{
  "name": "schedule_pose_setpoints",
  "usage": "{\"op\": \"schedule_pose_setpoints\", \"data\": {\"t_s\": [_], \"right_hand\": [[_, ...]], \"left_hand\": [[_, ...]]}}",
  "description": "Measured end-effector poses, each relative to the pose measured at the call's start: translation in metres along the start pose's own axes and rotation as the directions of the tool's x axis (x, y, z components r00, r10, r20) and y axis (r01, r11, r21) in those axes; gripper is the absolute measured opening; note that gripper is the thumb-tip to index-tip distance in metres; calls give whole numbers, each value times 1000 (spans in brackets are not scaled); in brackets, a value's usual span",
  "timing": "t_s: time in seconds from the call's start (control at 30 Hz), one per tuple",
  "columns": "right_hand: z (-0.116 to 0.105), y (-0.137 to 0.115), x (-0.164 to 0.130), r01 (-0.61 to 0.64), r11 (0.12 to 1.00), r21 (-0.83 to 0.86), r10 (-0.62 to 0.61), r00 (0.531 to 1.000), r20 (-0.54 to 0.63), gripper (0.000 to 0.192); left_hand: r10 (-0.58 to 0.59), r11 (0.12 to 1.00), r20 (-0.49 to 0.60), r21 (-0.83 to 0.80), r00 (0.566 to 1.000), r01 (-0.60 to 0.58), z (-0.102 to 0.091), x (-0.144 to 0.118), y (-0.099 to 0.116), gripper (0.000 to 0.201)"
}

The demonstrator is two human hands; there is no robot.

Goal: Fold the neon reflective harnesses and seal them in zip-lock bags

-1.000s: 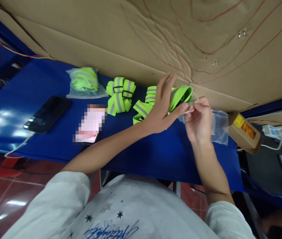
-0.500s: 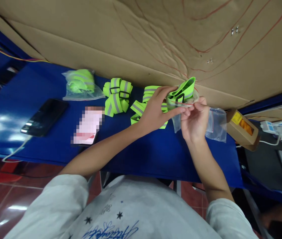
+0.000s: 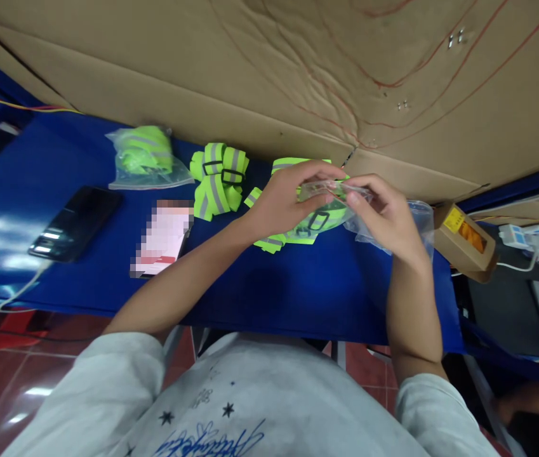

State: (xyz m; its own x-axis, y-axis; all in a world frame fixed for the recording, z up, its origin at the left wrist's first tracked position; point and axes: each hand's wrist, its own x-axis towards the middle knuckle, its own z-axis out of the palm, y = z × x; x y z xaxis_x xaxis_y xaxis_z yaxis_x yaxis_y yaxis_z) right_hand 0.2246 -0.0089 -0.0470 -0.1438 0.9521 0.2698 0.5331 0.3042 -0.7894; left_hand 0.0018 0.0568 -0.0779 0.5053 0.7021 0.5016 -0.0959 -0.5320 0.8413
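**Both hands pinch the mouth of a clear bag over a blue table**

In the head view, the person's left hand (image 3: 281, 200), at the centre of the frame, grips the left side of the mouth of a clear bag (image 3: 314, 188) between thumb and fingers. The right hand (image 3: 386, 212), right of centre, is closed on the other side of that mouth, its thumb in front. A lime-green strap (image 3: 333, 218) with a black buckle shows through the plastic below the fingers.

More lime-green webbing (image 3: 272, 243) lies behind and below the left hand, partly hidden by it. Left of it, a loose strap bundle (image 3: 219, 181) with two black buckles rests on the blue table (image 3: 269, 298); farther toward the upper left sits a bagged bundle (image 3: 148, 152). Below these, at the left, lie a dark phone (image 3: 76, 223) with a white cable and a device with a pixelated screen (image 3: 162, 238). Flat clear plastic (image 3: 421, 225) lies beyond the right hand, near a small cardboard box (image 3: 464, 242) at the right.
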Motion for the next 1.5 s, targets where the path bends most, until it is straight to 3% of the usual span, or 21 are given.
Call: {"op": "schedule_pose_setpoints", "data": {"t_s": [0.1, 0.2, 0.27, 0.33, 0.43, 0.5, 0.53, 0.67, 0.8, 1.0, 1.2, 1.37, 1.5], "right_hand": [[-14, -11, -6, 23, 1000, 12, -23, 999, 33, 42], [-16, -10, -7, -18, 1000, 14, 19, 993, -118, 28], [-12, -5, -4, -52, 998, 19, 55, 976, -212, 30], [-13, 1, -2, -77, 997, 18, 80, 971, -224, 36], [-27, 3, -4, -84, 996, -18, 84, 996, -8, 35], [-41, 0, -8, -73, 995, -67, 81, 988, 131, 39], [-47, -2, -10, -69, 993, -96, 83, 986, 146, 36], [-53, -4, -12, -90, 983, -157, 99, 994, 50, 26], [-50, 3, -8, -140, 983, -117, 149, 987, 65, 33], [-57, 16, -8, -170, 974, -149, 187, 976, 108, 29], [-53, 13, -7, -74, 955, -287, 96, 993, 63, 18], [-51, 13, -6, -102, 982, -158, 115, 990, 78, 28], [-52, 19, -6, -135, 978, -157, 151, 984, 91, 33]], "left_hand": [[-69, 960, 25, -269, 997, 73, -5, 1, 9, 49], [-176, 904, 80, -382, 981, 193, -8, 3, 5, 76], [-274, 879, 49, -391, 960, 271, -6, 4, -4, 65], [-335, 872, 15, -375, 942, 316, -3, 5, -12, 42], [-321, 898, 36, -305, 946, 317, -5, 5, -16, 31], [-279, 924, 63, -255, 958, 286, -9, 6, -15, 31], [-258, 934, 73, -238, 963, 268, -11, 6, -14, 31], [-245, 934, 103, -242, 964, 263, -15, 7, -19, 35], [-294, 904, 102, -292, 950, 311, -12, 7, -33, 42], [-338, 918, 50, -203, 940, 341, -19, 7, -40, 42], [-294, 939, 85, -158, 952, 304, -28, 8, -39, 43], [-309, 928, 78, -196, 948, 318, -22, 7, -43, 39], [-317, 921, 91, -208, 944, 329, -20, 7, -48, 39]]}}
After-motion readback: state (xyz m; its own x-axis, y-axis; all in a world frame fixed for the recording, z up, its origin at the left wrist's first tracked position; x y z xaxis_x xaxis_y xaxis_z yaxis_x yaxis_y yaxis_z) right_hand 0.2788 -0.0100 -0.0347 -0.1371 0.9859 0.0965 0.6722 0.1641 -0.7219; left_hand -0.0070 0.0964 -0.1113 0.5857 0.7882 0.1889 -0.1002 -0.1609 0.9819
